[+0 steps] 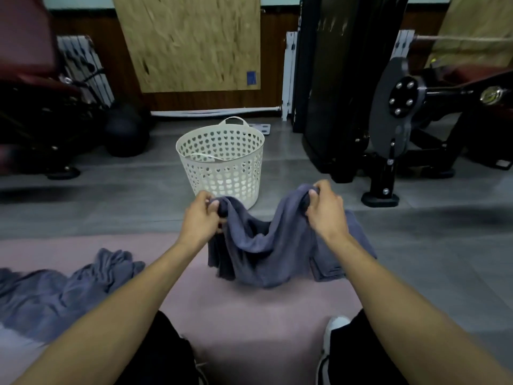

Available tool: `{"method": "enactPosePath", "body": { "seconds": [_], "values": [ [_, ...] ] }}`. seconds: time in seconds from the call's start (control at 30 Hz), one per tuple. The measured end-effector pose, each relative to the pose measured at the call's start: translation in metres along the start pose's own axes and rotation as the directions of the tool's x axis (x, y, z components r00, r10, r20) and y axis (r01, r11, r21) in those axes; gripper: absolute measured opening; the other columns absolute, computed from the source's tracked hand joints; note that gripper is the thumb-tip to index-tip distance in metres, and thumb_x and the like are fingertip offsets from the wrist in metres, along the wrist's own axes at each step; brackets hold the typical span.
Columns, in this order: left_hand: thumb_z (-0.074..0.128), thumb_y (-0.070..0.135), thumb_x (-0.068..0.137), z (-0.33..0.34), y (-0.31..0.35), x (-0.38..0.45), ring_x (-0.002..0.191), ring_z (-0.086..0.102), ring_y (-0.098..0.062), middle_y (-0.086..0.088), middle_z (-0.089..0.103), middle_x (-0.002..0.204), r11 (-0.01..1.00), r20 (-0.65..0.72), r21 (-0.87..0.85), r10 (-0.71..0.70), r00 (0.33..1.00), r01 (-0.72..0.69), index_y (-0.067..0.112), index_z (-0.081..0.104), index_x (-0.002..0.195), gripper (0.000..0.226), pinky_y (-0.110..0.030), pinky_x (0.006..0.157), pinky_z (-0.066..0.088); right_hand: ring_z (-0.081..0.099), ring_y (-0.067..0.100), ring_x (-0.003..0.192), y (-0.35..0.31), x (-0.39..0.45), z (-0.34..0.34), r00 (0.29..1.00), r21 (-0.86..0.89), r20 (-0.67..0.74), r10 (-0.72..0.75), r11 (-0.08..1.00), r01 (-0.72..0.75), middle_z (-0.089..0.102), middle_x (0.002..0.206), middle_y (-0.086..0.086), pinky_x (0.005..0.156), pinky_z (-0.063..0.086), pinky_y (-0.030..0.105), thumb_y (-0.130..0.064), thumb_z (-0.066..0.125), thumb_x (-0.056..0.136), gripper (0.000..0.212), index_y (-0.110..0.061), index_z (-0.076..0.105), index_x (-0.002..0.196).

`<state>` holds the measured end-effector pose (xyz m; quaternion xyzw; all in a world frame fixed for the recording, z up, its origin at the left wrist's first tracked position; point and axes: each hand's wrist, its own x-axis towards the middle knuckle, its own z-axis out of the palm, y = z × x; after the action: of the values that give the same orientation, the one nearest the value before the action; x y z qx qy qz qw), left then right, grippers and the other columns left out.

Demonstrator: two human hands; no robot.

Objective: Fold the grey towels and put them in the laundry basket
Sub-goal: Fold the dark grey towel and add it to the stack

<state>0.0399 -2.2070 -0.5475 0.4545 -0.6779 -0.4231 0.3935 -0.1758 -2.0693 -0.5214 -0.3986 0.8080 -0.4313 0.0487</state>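
I hold a grey towel [266, 245] up over the pink mat [258, 320]. My left hand [201, 218] pinches its left top corner and my right hand [326, 208] grips the right top corner. The towel sags between them, its lower part hanging in folds just above the mat. A white perforated laundry basket [222, 159] stands upright on the floor just beyond my hands; nothing grey shows inside it. A second grey towel [61, 290] lies crumpled on the mat at the left.
Grey floor surrounds the mat. Black gym machines stand at the right [388, 129] and at the left [41, 120], with a dark ball [125, 134] on the floor. A wooden board [188, 43] leans on the back wall. My knees and a white shoe [333, 329] are at the bottom.
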Motion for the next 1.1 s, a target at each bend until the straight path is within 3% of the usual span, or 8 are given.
{"method": "enactPosePath", "body": {
  "seconds": [0.17,0.23,0.3,0.4,0.53,0.7,0.93,1.1],
  "values": [
    [0.043,0.013,0.101,-0.002,0.007,-0.007,0.043,0.057,-0.01,-0.007,0.06,0.069,0.996,-0.169,-0.085,0.021,0.985,-0.035,0.021,0.045,0.081,0.021,-0.028,0.049,0.05,0.057,0.032,0.09,-0.004,-0.011,-0.001,0.993,-0.064,-0.115,-0.034,0.998,0.027,0.065,0.094,0.01,0.073,0.048,0.041,-0.026,0.045,0.095,0.012,-0.018,0.054,0.099],
    [0.045,0.014,0.099,-0.002,0.001,-0.001,0.038,0.054,-0.013,-0.009,0.058,0.06,0.999,-0.149,-0.018,-0.051,0.987,0.049,0.02,0.048,0.081,0.019,-0.029,0.046,0.048,0.06,0.033,0.09,-0.002,-0.007,0.001,0.992,-0.095,-0.124,-0.01,0.995,-0.002,0.066,0.093,0.01,0.074,0.05,0.04,-0.025,0.046,0.091,0.014,-0.018,0.058,0.095],
    [0.047,0.011,0.095,0.0,-0.015,0.007,0.039,0.058,-0.019,-0.012,0.06,0.056,0.962,-0.056,0.154,-0.219,0.974,0.225,0.013,0.054,0.08,0.016,-0.03,0.044,0.052,0.06,0.036,0.094,0.007,0.0,0.011,0.995,-0.229,0.005,0.101,0.969,-0.097,0.066,0.098,0.014,0.074,0.05,0.039,-0.021,0.046,0.09,0.014,-0.014,0.058,0.089],
    [0.048,0.005,0.091,0.004,-0.034,0.024,0.06,0.07,-0.033,-0.02,0.066,0.062,0.85,0.047,0.326,-0.452,0.891,0.414,0.005,0.058,0.077,0.017,-0.042,0.065,0.061,0.061,0.04,0.098,0.021,0.015,0.031,0.954,-0.326,0.212,0.212,0.936,-0.135,0.063,0.108,0.021,0.077,0.051,0.04,-0.018,0.044,0.095,0.013,-0.008,0.051,0.096],
    [0.047,0.007,0.095,0.006,-0.038,0.064,0.076,0.068,-0.029,-0.012,0.067,0.077,0.945,-0.05,0.189,-0.262,0.964,0.267,0.01,0.062,0.081,0.02,-0.042,0.082,0.057,0.054,0.037,0.11,0.013,0.05,0.047,0.956,-0.144,0.232,0.182,0.978,-0.151,0.058,0.114,0.02,0.077,0.037,0.03,-0.017,0.04,0.1,0.016,-0.005,0.047,0.109],
    [0.044,0.009,0.098,-0.007,-0.015,0.107,0.091,0.062,-0.027,-0.008,0.064,0.092,1.0,-0.191,0.004,-0.029,0.981,0.031,0.013,0.057,0.091,0.016,-0.038,0.088,0.05,0.046,0.025,0.094,-0.02,0.079,0.04,0.997,0.102,0.044,0.062,0.993,-0.066,0.051,0.101,0.011,0.074,0.03,0.027,-0.015,0.038,0.1,0.007,-0.011,0.043,0.102],
    [0.045,0.013,0.096,-0.031,-0.06,0.087,0.086,0.061,-0.025,-0.005,0.062,0.082,0.992,-0.23,-0.104,-0.095,0.969,0.073,0.024,0.057,0.078,0.024,-0.048,0.09,0.052,0.047,0.025,0.089,-0.005,0.044,0.043,0.996,0.203,-0.065,0.054,0.978,-0.04,0.052,0.096,0.009,0.073,0.033,0.032,-0.016,0.037,0.101,0.005,-0.013,0.039,0.098],
    [0.045,0.003,0.095,-0.019,-0.145,0.007,0.086,0.063,-0.032,-0.013,0.062,0.081,0.938,-0.149,-0.044,-0.346,0.927,0.343,0.02,0.055,0.068,0.033,-0.046,0.087,0.052,0.047,0.03,0.084,0.062,-0.042,0.07,0.97,0.102,0.077,0.231,0.966,-0.238,0.05,0.092,0.014,0.061,0.019,0.03,-0.01,0.039,0.1,0.002,-0.008,0.04,0.1]
  ]
}}
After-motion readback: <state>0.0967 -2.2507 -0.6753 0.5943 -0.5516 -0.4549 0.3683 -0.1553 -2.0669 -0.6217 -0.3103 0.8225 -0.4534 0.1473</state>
